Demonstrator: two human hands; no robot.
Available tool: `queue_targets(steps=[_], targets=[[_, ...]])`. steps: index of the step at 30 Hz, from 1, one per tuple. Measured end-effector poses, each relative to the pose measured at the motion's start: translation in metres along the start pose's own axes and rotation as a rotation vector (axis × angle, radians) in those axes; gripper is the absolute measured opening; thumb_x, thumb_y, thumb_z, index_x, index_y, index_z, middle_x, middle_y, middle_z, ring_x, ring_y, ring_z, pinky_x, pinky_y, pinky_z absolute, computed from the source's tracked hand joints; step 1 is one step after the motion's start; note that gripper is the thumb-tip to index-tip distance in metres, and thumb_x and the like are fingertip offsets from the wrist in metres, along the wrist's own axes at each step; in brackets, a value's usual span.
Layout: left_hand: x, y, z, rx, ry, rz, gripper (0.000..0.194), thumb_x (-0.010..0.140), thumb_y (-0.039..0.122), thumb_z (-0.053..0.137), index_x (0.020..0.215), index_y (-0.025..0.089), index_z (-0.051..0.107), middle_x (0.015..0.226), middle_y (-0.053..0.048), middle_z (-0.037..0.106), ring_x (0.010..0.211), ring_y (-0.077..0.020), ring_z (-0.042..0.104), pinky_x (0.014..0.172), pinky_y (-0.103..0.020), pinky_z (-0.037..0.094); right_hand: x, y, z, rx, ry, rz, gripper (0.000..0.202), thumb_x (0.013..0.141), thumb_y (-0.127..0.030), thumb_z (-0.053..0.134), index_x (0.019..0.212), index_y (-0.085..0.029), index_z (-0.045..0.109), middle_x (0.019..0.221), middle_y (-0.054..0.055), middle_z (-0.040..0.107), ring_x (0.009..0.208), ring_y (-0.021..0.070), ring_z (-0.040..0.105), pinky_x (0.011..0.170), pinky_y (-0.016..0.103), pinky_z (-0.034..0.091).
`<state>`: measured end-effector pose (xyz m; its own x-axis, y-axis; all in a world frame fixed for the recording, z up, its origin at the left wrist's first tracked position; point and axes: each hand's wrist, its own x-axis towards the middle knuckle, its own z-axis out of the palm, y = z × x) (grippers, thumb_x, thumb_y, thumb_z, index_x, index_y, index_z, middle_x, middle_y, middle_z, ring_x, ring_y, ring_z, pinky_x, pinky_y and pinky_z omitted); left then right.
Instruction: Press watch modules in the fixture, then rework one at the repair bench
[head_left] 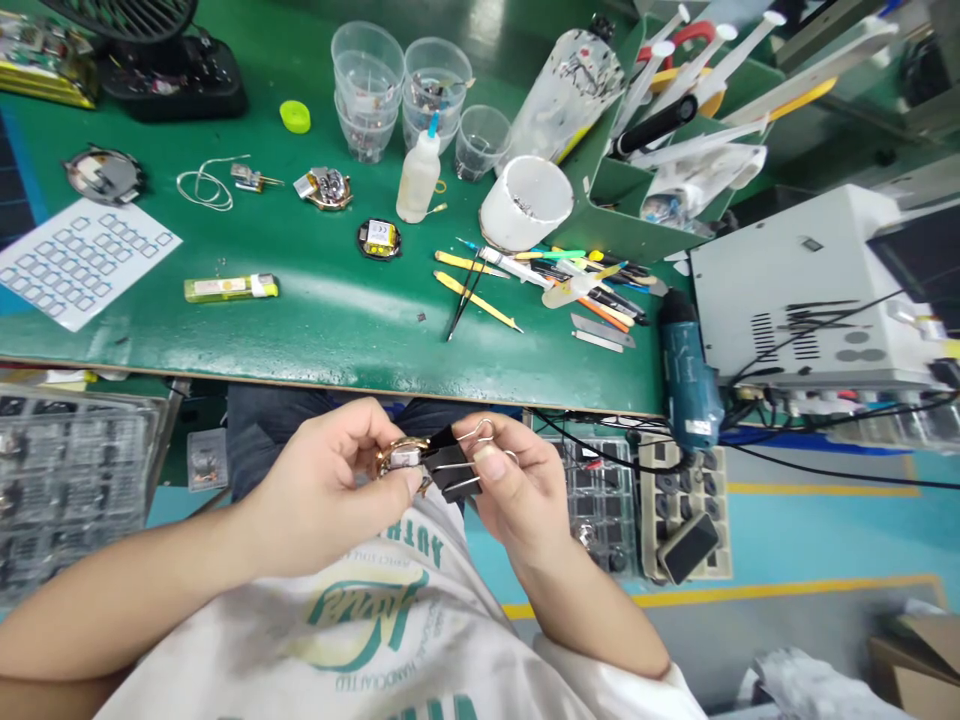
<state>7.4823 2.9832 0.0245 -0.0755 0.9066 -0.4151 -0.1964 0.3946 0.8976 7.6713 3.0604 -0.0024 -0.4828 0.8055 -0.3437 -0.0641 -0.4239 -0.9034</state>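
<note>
Between thumb and fingers, my left hand (337,485) holds a gold-rimmed watch case (403,457) with small parts showing inside. My right hand (525,490) pinches the wire handles of a black binder clip (455,472), whose body meets the right side of the watch case. Whether its jaws grip the rim I cannot tell. Both hands are in front of the table edge, above my lap. On the table beyond lie an opened watch module with a yellow-labelled battery (381,239), another gold watch case (325,188) and black tweezers (465,298).
The green table (337,330) carries a dropper bottle (419,175), stacked plastic cups (367,85), a white tub (526,203), pens and blades. A lighter (231,288) lies left. At right are a teal heat gun (688,375) and a white machine (810,290). Parts trays (684,510) stand below.
</note>
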Motion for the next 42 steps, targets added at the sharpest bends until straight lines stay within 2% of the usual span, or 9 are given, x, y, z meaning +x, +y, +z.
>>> queue_targets(steps=[3,6,15,21,27,30,33,38,42], targets=[[0.000,0.001,0.001,-0.023,-0.014,-0.021,0.020,0.078,0.031,0.077,0.078,0.020,0.060,0.066,0.001,0.069,0.058,-0.0107,0.058,0.054,-0.022,0.048,0.002,0.001,0.000,0.041,-0.033,0.029,0.036,0.080,-0.059,0.090,0.095,-0.027,0.086,0.079,0.001,0.072,0.062,0.0126,0.055,0.064,0.028,0.052],[0.000,0.001,0.000,-0.019,-0.009,-0.029,0.020,0.078,0.031,0.077,0.078,0.020,0.060,0.065,0.001,0.069,0.057,-0.0101,0.055,0.052,-0.022,0.046,0.002,0.001,0.000,0.054,-0.011,0.047,0.036,0.078,-0.059,0.092,0.093,-0.027,0.086,0.078,0.001,0.073,0.060,0.0125,0.055,0.064,0.029,0.053],[0.000,0.002,0.001,-0.035,0.016,-0.007,0.018,0.077,0.029,0.077,0.076,0.020,0.061,0.064,0.001,0.069,0.056,-0.0103,0.056,0.051,-0.021,0.047,-0.002,0.000,-0.001,0.022,0.012,-0.009,0.032,0.081,-0.057,0.091,0.095,-0.028,0.087,0.080,0.001,0.075,0.061,0.0123,0.057,0.064,0.028,0.051],[0.000,0.005,0.004,-0.068,0.061,0.016,0.014,0.077,0.024,0.077,0.075,0.019,0.063,0.065,0.001,0.071,0.056,-0.0088,0.058,0.052,-0.019,0.048,-0.001,0.000,-0.001,0.020,0.015,-0.015,0.038,0.078,-0.059,0.092,0.096,-0.025,0.086,0.079,0.002,0.073,0.064,0.0133,0.058,0.064,0.027,0.052],[-0.001,0.000,0.003,-0.035,0.030,0.071,0.012,0.081,0.022,0.076,0.079,0.019,0.065,0.069,0.002,0.071,0.059,-0.0089,0.061,0.055,-0.019,0.052,-0.001,0.001,0.001,0.058,-0.002,-0.050,0.043,0.075,-0.057,0.095,0.105,-0.028,0.086,0.079,0.001,0.070,0.068,0.0132,0.059,0.064,0.025,0.053],[-0.002,-0.004,0.001,0.035,0.025,0.152,0.009,0.084,0.021,0.074,0.082,0.020,0.066,0.074,0.003,0.072,0.063,-0.0091,0.064,0.058,-0.019,0.054,-0.003,0.004,0.002,0.050,-0.012,-0.094,0.050,0.076,-0.059,0.093,0.114,-0.028,0.084,0.084,0.002,0.072,0.072,0.0152,0.062,0.066,0.027,0.056],[-0.004,-0.008,-0.001,0.172,0.025,0.304,0.006,0.089,0.018,0.070,0.089,0.022,0.066,0.080,0.003,0.072,0.068,-0.0089,0.066,0.064,-0.020,0.056,-0.006,0.005,0.001,0.044,-0.052,-0.141,0.054,0.078,-0.056,0.093,0.122,-0.028,0.079,0.088,0.002,0.074,0.077,0.0162,0.066,0.073,0.029,0.060],[-0.007,-0.010,-0.006,0.377,0.014,0.577,0.014,0.095,0.012,0.066,0.103,0.023,0.064,0.098,0.001,0.076,0.089,-0.0096,0.074,0.080,-0.019,0.060,-0.009,0.001,0.001,0.033,-0.205,-0.209,0.055,0.088,-0.038,0.091,0.138,-0.033,0.068,0.108,0.004,0.079,0.096,0.0174,0.077,0.088,0.031,0.065],[-0.008,-0.010,-0.007,0.455,0.020,0.691,0.016,0.095,0.011,0.066,0.108,0.021,0.063,0.099,-0.002,0.077,0.095,-0.0110,0.076,0.085,-0.018,0.061,-0.008,0.004,0.000,0.007,-0.244,-0.314,0.059,0.088,-0.030,0.090,0.141,-0.033,0.065,0.111,0.004,0.080,0.104,0.0179,0.078,0.093,0.033,0.067]])
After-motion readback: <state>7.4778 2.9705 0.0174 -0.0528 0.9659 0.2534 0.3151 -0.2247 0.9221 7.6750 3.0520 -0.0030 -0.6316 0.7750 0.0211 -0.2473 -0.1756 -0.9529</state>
